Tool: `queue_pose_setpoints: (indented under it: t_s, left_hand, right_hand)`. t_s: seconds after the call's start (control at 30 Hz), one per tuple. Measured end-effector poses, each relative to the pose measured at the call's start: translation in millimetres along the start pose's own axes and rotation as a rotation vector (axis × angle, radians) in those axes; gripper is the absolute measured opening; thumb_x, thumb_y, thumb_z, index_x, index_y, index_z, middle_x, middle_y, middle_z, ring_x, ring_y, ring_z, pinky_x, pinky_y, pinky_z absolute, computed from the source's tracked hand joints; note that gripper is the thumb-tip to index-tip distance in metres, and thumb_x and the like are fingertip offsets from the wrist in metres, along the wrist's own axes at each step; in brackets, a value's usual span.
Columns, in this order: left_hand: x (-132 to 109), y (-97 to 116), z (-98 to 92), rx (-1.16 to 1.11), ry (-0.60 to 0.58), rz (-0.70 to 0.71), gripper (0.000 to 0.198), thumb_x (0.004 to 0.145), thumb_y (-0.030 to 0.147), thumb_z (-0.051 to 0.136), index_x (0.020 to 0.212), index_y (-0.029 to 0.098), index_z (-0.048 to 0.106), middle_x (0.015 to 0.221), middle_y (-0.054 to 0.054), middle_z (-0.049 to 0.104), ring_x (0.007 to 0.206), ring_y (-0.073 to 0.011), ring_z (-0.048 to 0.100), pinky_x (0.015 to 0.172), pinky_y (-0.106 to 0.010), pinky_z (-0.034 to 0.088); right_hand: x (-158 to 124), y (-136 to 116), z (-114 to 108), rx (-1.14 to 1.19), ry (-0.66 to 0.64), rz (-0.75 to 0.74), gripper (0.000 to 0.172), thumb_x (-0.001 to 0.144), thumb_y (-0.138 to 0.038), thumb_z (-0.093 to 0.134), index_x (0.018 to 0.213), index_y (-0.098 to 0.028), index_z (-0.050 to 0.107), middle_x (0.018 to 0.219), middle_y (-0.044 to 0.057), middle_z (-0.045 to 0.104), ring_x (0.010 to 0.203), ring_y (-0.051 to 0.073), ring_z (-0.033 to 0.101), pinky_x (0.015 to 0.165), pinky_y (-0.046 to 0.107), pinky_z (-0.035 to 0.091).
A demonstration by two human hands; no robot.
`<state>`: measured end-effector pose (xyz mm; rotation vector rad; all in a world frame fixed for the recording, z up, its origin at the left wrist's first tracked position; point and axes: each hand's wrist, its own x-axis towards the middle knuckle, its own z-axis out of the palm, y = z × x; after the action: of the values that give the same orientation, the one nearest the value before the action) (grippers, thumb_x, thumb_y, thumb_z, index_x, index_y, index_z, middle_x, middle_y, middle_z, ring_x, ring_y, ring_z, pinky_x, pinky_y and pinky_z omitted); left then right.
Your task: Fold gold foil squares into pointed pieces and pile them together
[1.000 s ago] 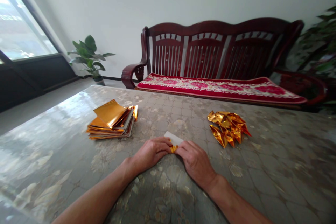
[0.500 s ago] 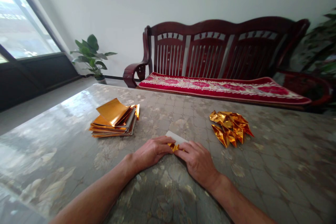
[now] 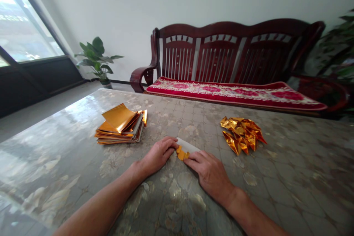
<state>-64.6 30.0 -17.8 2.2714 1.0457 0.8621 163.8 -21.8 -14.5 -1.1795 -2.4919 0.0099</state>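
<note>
A gold foil paper, white on its back, lies partly folded on the table between my hands. My left hand presses on its left part with curled fingers. My right hand pinches its right edge against the table. A stack of flat gold foil sheets sits to the left, beyond my left hand. A pile of folded gold foil pieces lies to the right, beyond my right hand.
The table has a glossy patterned cover. Behind it stands a dark wooden bench with a red cushion. A potted plant stands by the wall near a window. Green leaves show at the right.
My hands have drawn slightly apart on the paper, and more of the gold fold shows between them. The stacks have not moved.
</note>
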Motion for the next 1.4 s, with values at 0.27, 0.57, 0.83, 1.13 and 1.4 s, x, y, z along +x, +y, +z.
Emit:
queue_pose_setpoints:
  t_s: [0.27, 0.57, 0.83, 1.13, 1.4]
  left_hand:
    - [-2, 7, 9.0, 0.214, -0.040, -0.013, 0.018, 0.094, 0.017, 0.054, 0.097, 0.023, 0.071, 0.115, -0.002, 0.067, 0.102, -0.0156, 0.064, 0.093, -0.027, 0.049]
    - [0, 10, 6.4, 0.281, -0.072, 0.078, 0.018, 0.096, 0.019, 0.052, 0.103, 0.024, 0.068, 0.117, -0.001, 0.070, 0.113, -0.0179, 0.061, 0.101, -0.032, 0.046]
    - [2, 11, 8.0, 0.277, -0.019, -0.042, 0.012, 0.094, 0.024, 0.057, 0.096, 0.024, 0.069, 0.104, -0.002, 0.069, 0.098, -0.0183, 0.062, 0.090, -0.031, 0.047]
    - [15, 15, 8.3, 0.167, -0.027, -0.243, 0.006, 0.084, 0.018, 0.060, 0.080, 0.022, 0.065, 0.084, 0.000, 0.063, 0.079, -0.0165, 0.062, 0.068, -0.025, 0.044]
    - [11, 14, 8.3, 0.262, -0.068, -0.256, 0.048, 0.077, 0.030, 0.074, 0.122, 0.026, 0.058, 0.108, -0.003, 0.060, 0.092, -0.0198, 0.061, 0.078, -0.029, 0.045]
  right_hand:
    - [3, -5, 2, -0.059, -0.003, -0.008, 0.021, 0.094, -0.021, 0.057, 0.112, -0.028, 0.066, 0.099, 0.003, 0.067, 0.093, 0.022, 0.056, 0.077, 0.034, 0.042]
    - [1, 0, 8, 0.066, 0.061, 0.149, 0.025, 0.092, -0.007, 0.051, 0.107, -0.022, 0.066, 0.099, 0.005, 0.063, 0.094, 0.021, 0.054, 0.085, 0.033, 0.044]
    - [7, 5, 6, 0.166, 0.102, 0.219, 0.014, 0.091, -0.013, 0.057, 0.088, -0.022, 0.067, 0.091, 0.004, 0.060, 0.090, 0.020, 0.053, 0.082, 0.034, 0.044]
    - [19, 18, 5, 0.193, 0.173, 0.409, 0.010, 0.079, -0.018, 0.070, 0.088, -0.023, 0.067, 0.098, 0.004, 0.063, 0.096, 0.023, 0.053, 0.085, 0.036, 0.043]
    - [19, 24, -7, 0.116, 0.015, 0.445, 0.033, 0.077, -0.027, 0.072, 0.109, -0.025, 0.065, 0.102, 0.005, 0.065, 0.100, 0.025, 0.053, 0.085, 0.036, 0.040]
